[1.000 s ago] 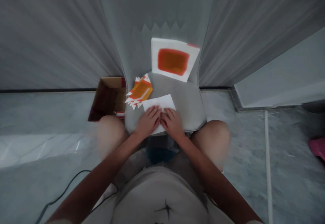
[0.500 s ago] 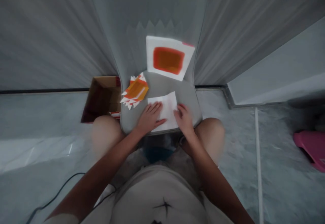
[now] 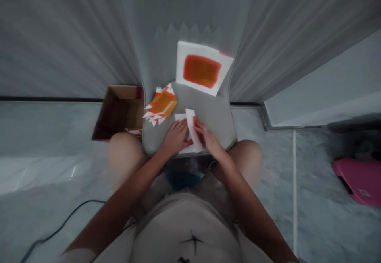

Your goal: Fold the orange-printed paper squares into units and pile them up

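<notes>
Left hand (image 3: pixel 176 136) is spread flat, fingers out, pressing the near-side white paper (image 3: pixel 191 124) onto the grey chair (image 3: pixel 220 124); it's stayed put. Change is at the right hand (image 3: pixel 212 142): half a second ago the paper lay flat under it, now its right part is lifted and turned inward, orange-red underside showing. So a fold looks underway, not yet pressed down. Fingers touch the flap; can't tell if they pinch it. Orange-white pointed pieces (image 3: pixel 162 102) up-left, orange-centred sheet (image 3: pixel 202 71) beyond, both unmoved.
</notes>
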Action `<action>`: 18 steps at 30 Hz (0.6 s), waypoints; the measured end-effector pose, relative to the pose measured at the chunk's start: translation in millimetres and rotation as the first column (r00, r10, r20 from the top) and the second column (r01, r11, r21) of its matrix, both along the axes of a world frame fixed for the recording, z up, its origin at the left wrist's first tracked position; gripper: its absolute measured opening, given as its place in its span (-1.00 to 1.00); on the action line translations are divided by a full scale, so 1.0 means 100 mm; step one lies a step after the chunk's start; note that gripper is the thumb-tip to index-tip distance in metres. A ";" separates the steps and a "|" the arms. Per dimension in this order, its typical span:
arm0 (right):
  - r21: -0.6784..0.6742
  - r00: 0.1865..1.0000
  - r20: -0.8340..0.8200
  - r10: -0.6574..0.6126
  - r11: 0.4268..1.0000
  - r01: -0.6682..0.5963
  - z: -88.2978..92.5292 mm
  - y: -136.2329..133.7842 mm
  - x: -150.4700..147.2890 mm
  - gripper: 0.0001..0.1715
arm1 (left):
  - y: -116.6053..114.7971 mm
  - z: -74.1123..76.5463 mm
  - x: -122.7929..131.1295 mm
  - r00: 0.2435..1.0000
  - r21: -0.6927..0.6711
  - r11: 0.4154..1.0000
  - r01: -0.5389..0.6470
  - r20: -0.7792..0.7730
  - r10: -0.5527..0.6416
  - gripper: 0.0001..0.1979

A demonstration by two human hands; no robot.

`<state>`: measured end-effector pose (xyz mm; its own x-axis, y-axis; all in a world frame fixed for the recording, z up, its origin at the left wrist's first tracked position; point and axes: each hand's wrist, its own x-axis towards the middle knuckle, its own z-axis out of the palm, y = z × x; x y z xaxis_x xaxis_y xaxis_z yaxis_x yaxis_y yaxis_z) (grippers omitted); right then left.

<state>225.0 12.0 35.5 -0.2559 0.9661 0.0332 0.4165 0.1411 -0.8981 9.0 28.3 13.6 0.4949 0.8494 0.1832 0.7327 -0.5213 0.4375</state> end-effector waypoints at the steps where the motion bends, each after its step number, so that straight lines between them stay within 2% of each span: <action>1: 0.039 0.999 0.033 0.000 0.999 -0.001 -0.04 0.00 -0.01 -0.20 | 0.00 -0.01 -0.02 1.000 -0.006 1.000 0.014 0.024 -0.014 -0.10; 4: 0.208 0.989 0.147 0.007 0.977 -0.038 -0.15 0.02 -0.02 -0.34 | 0.01 -0.03 -0.11 0.988 -0.018 0.999 0.047 0.145 -0.044 -0.02; 8: 0.314 0.973 0.230 0.010 0.946 -0.084 -0.26 0.04 0.02 -0.53 | 0.01 -0.02 -0.18 0.962 -0.051 0.998 0.046 0.271 -0.030 -0.17; 13: 0.320 0.967 0.254 0.037 0.940 -0.120 -0.33 0.05 0.08 -0.55 | -0.03 0.05 -0.09 0.984 -0.007 1.000 0.018 0.178 -0.017 -0.35; 18: 0.341 0.950 0.305 0.062 0.925 -0.169 -0.34 0.05 0.09 -0.54 | -0.06 0.07 -0.02 0.999 0.062 0.998 -0.034 0.041 0.032 -0.40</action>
